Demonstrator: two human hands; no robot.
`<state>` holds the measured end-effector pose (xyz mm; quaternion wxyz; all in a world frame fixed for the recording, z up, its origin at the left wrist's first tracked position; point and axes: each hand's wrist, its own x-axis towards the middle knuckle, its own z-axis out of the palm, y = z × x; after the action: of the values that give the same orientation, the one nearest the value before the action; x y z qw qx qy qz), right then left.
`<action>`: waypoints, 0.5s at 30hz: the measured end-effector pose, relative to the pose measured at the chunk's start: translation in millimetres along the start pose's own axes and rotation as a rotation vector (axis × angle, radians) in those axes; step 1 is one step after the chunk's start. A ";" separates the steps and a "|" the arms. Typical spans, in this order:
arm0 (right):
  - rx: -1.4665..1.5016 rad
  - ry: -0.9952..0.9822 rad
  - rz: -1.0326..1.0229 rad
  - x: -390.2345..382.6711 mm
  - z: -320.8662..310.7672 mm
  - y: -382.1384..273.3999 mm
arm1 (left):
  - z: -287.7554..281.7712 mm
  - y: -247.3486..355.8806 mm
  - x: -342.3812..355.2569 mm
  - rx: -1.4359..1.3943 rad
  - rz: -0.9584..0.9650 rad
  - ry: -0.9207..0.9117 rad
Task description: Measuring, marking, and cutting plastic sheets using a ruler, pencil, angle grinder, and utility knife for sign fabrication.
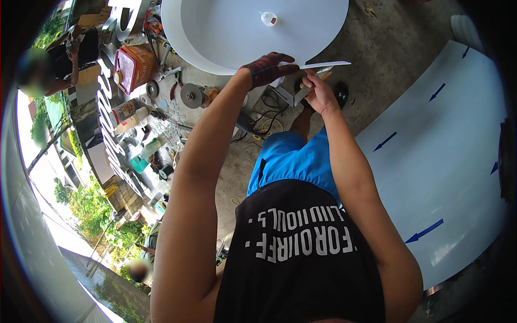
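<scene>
My left hand point(271, 69), in a dark red and black glove, grips a narrow white strip point(338, 63) beside the near rim of a large round white piece point(210, 32). The strip points to the right, past my fingers. Just below it, my bare right hand point(321, 97) is closed, its fingers bent around something small. A thin silvery and orange item point(326, 76) shows at these fingertips, too small to name. On the round piece stands a small white bottle point(269, 19) with a narrow tip.
To the left, a cluttered surface holds an orange tub point(137, 67), an angle grinder point(195, 96), jars and several hand tools. Cables point(272, 116) lie near my feet. A big white sheet with blue arrows point(425, 145) spreads at right. Another person point(70, 59) is at far left.
</scene>
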<state>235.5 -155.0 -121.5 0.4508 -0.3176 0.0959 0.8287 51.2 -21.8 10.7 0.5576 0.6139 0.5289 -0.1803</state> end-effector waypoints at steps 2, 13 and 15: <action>-0.013 0.007 0.005 1.0 5.5 0.5 | 2.6 -8.5 2.3 0.005 0.022 0.046; -0.057 0.014 -0.019 1.2 3.1 -0.7 | 3.9 -6.9 3.8 0.031 0.041 0.064; -0.052 0.006 -0.027 1.7 2.9 0.3 | 4.0 -6.6 4.3 0.017 0.027 0.062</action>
<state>233.3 -152.7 -120.3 0.4534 -0.3331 0.0715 0.8236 48.7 -24.5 2.7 0.5382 0.6310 0.5359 -0.1581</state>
